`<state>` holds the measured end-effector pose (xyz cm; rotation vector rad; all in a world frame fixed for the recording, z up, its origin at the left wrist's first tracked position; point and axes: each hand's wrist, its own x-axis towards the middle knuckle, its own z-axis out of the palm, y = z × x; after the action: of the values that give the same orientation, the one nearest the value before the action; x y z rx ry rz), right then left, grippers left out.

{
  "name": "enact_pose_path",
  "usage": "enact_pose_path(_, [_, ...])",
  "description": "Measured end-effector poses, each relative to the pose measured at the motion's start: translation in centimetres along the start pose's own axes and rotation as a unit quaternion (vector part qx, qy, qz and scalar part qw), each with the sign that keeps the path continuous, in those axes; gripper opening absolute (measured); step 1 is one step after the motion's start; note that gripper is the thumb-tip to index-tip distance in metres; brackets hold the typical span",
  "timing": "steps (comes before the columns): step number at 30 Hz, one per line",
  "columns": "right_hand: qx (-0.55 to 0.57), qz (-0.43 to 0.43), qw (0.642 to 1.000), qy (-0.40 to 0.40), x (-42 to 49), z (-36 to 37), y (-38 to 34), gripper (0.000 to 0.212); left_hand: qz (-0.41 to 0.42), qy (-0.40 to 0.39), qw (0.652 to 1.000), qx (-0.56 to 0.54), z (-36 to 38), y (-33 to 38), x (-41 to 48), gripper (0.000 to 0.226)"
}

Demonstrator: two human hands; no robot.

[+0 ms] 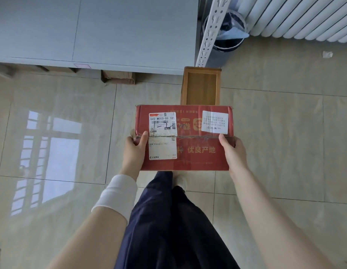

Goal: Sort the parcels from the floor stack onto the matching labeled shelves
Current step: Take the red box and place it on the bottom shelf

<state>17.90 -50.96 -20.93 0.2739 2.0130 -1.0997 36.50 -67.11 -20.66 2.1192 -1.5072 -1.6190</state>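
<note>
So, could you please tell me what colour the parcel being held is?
Red, with white labels; the head view shows the parcel best.

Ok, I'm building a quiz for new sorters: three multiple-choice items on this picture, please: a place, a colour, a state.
1. Where is the open wooden box? A on top of the parcel; B on the floor just beyond it; C behind the person.
2. What colour is the parcel? A blue; B green; C red.
3. How is the parcel held? A by left hand and right hand, at its sides; B by one hand; C not held.
Answers: 1 B, it stands on the floor past the parcel's far edge; 2 C, its cardboard is red; 3 A, a thumb lies on top at each side.
</note>
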Motion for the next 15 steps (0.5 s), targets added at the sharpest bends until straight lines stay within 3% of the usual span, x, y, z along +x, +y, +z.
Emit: enact_pose_path(15, [-0.016, -0.035, 0.999, -0.006, -13.2, 1.0, 7.5, 0.047, 0.033, 0.019, 0.999, -0.023, -9.6, -9.7, -8.5, 0.034])
